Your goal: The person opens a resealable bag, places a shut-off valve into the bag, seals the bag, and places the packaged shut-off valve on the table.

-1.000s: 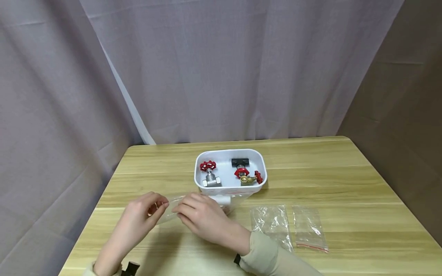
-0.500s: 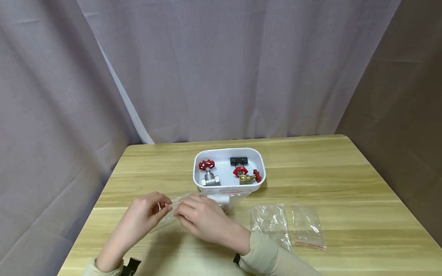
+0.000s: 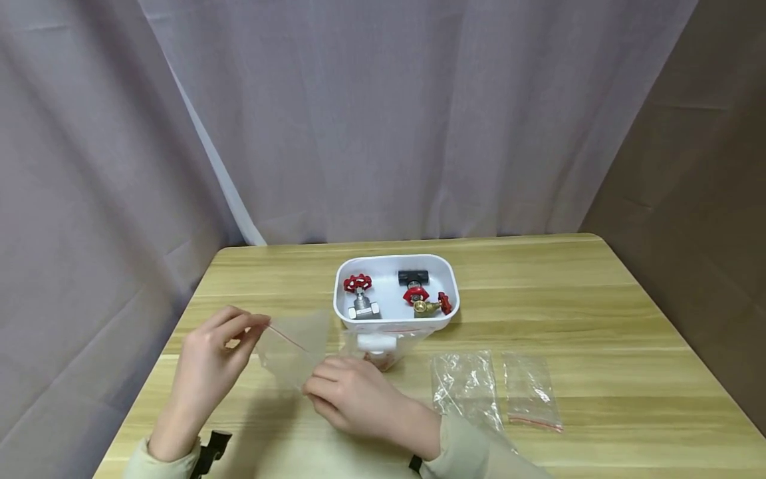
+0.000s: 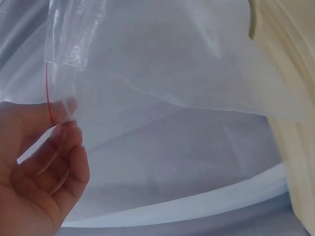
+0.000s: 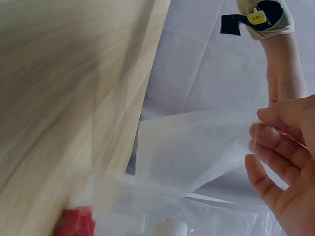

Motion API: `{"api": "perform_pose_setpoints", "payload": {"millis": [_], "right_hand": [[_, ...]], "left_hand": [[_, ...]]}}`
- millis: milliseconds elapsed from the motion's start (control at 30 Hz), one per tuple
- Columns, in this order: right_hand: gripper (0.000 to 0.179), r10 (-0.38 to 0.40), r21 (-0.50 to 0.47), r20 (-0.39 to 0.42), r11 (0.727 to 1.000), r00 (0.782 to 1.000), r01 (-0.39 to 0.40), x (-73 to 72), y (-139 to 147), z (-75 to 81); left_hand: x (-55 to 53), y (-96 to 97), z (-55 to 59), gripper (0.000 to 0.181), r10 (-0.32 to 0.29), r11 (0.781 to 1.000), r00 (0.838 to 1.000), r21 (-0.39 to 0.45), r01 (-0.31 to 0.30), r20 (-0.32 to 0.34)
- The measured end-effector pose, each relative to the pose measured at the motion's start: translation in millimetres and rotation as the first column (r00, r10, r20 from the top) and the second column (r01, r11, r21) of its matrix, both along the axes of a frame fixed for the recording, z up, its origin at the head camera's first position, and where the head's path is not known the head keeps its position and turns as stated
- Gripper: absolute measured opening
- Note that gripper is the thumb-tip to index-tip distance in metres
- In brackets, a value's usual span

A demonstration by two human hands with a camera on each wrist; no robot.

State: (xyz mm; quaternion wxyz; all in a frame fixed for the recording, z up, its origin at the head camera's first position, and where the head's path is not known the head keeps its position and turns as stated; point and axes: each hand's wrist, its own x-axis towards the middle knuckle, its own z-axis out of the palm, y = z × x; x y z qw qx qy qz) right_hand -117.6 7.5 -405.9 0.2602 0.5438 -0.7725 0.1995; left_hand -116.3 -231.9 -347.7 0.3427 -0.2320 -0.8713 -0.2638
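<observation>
A clear bag (image 3: 296, 366) spans the gap between the left hand (image 3: 206, 356), pinching its red-lined edge, and the right hand (image 3: 356, 392), pinching its lower edge nearer the filled bag (image 3: 408, 340).

Pale sleeves (image 3: 467, 449), black mounts (image 5: 230, 25), yellow label (image 5: 256, 18)

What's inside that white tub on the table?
A silver valve, a black valve and a brass valve, all red-handled. The near wall of the white tub hides the floor right behind it.
</observation>
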Motion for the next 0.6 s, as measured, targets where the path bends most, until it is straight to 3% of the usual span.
{"api": "perform_pose_setpoints", "payload": {"millis": [167, 367, 600], "right_hand": [[0.005, 0.025, -0.011, -0.049, 1.000, 0.999, -0.026, -0.5, 3, 1.7], [0.009, 0.041, -0.019, -0.079, 0.999, 0.996, -0.042, -0.4, 6, 2.9], [0.009, 0.045, -0.007, -0.063, 0.999, 0.997, -0.046, -3.6, 10, 1.2]], "left_hand": [[4.1, 3.5, 5.8, 0.014, 0.032, 0.999, 0.998, -0.037, -0.034, -0.051], [5.6, 8.9, 8.1, 0.017, 0.042, 0.999, 0.988, -0.024, -0.046, -0.147], [3.6, 15.7, 6.1, 0.017, 0.019, 1.000, 0.986, -0.002, -0.019, -0.163]]}}
